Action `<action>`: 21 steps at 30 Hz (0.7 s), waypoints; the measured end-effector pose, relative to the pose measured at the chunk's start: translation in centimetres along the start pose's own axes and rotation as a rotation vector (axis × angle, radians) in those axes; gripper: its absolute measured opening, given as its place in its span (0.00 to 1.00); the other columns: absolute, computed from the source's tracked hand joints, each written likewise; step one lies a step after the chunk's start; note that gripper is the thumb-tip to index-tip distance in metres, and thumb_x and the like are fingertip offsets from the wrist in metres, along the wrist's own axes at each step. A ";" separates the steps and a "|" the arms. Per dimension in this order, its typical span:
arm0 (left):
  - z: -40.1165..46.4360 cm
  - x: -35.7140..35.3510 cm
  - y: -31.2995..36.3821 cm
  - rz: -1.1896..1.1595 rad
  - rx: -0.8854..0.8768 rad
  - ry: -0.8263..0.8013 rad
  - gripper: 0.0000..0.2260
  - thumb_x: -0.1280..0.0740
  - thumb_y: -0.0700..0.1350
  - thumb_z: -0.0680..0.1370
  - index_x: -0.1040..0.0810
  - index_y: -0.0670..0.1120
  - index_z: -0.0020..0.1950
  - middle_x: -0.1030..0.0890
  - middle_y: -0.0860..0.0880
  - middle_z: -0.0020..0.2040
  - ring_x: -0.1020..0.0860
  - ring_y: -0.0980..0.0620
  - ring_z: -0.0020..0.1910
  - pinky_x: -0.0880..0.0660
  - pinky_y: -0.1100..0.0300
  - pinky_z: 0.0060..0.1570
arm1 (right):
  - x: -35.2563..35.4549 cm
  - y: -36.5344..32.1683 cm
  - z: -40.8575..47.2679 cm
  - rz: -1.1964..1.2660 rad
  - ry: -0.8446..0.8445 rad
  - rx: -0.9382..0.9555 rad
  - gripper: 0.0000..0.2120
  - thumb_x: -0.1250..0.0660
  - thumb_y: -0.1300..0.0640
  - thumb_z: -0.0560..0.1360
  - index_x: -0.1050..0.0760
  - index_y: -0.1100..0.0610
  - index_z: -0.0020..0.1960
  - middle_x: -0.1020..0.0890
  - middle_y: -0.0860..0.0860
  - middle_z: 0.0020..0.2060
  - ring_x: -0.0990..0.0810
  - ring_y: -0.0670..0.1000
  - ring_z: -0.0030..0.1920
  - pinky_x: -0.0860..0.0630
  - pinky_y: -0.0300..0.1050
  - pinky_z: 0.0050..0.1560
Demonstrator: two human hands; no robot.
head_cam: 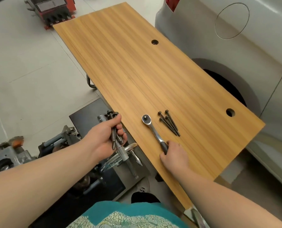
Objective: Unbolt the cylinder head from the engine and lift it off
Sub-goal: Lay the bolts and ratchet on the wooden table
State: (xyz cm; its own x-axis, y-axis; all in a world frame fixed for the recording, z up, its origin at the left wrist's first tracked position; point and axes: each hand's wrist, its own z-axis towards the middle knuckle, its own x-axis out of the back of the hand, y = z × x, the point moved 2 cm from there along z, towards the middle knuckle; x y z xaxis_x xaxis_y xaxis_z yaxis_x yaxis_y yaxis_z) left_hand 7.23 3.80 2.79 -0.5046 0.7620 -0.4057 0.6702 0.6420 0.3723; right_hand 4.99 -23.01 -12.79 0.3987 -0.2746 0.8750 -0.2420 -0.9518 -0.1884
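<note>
My left hand [104,137] grips a bundle of long dark head bolts [114,129] together with a chrome socket extension [123,153], held just off the table's left edge. My right hand [174,153] holds the black handle of a chrome ratchet [151,127] that lies flat on the wooden table [137,66]. Several more black bolts [169,123] lie in a loose pile on the table just right of the ratchet head. Part of the engine [10,155] sits low at the left, mostly hidden by my left arm.
A silver car [235,46] with its wheel arch stands close along the table's right side. A dark tray with metal tools [133,155] lies on the floor under my left hand. A red machine [55,10] stands at the far end. Two round holes [154,41] pierce the tabletop.
</note>
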 end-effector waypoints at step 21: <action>2.4 -9.6 0.2 1.196 -0.035 -0.131 0.07 0.35 0.35 0.82 0.22 0.39 0.59 0.18 0.36 0.56 0.16 0.38 0.54 0.18 0.38 0.58 | 8.6 -10.5 -1.5 1.862 -0.790 -0.147 0.18 0.36 0.45 0.84 0.19 0.52 0.69 0.18 0.60 0.62 0.17 0.61 0.61 0.21 0.64 0.64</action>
State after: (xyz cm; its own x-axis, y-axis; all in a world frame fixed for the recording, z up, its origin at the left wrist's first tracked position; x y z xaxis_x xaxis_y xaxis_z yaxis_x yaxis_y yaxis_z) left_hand 13.53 -3.59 4.79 0.4868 0.8636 0.1311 0.6603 -0.4621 0.5920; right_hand 9.70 -15.14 -2.60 -0.1583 -0.7383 -0.6556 -0.7718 0.5066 -0.3842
